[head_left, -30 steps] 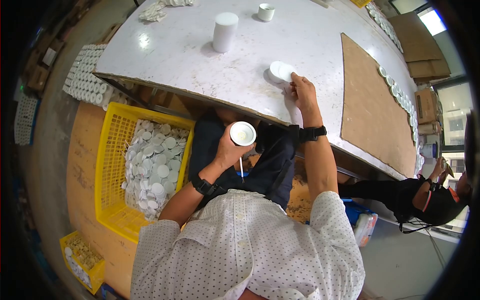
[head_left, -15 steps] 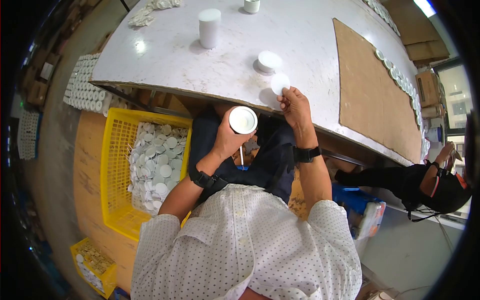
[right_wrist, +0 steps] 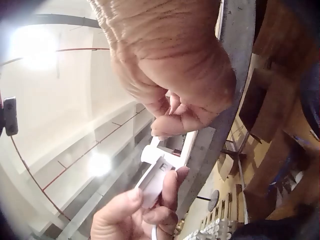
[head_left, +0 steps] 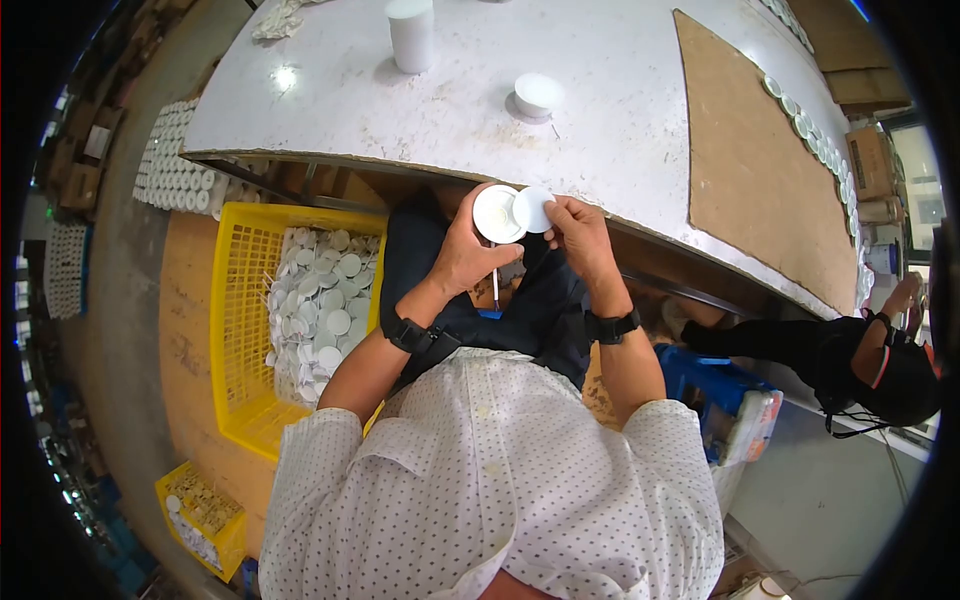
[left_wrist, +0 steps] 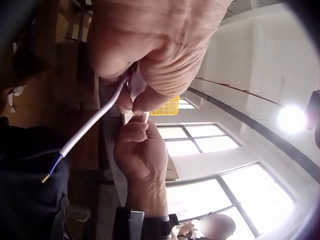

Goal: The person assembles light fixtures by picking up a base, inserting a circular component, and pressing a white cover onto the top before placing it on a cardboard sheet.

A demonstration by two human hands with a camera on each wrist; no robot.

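My left hand [head_left: 468, 250] grips a round white housing [head_left: 489, 217] just off the table's front edge, its open face turned up. From the housing hangs a white cable [left_wrist: 87, 125] with a bared blue wire end. A thin white disc [head_left: 537, 209] is pinched between the thumb and fingers of my right hand [head_left: 585, 240]. This disc overlaps the housing's right rim in the head view. The right wrist view shows the housing's side [right_wrist: 159, 181] in my left fingers, near the right fingertips. Beyond, a shallow white bowl-shaped part [head_left: 540, 95] stands on the table.
A tall white cylinder [head_left: 412, 40] stands farther back on the white table [head_left: 310, 110]. To the right lies a brown cardboard sheet [head_left: 745, 150] with a row of round white parts [head_left: 818, 145]. A yellow basket [head_left: 238, 340] of white discs sits left. Another person [head_left: 860, 365] is at right.
My right hand has lifted the white disc from the bowl-shaped part on the table and brought it back toward me to the housing. My left hand has raised the housing slightly toward the table edge.
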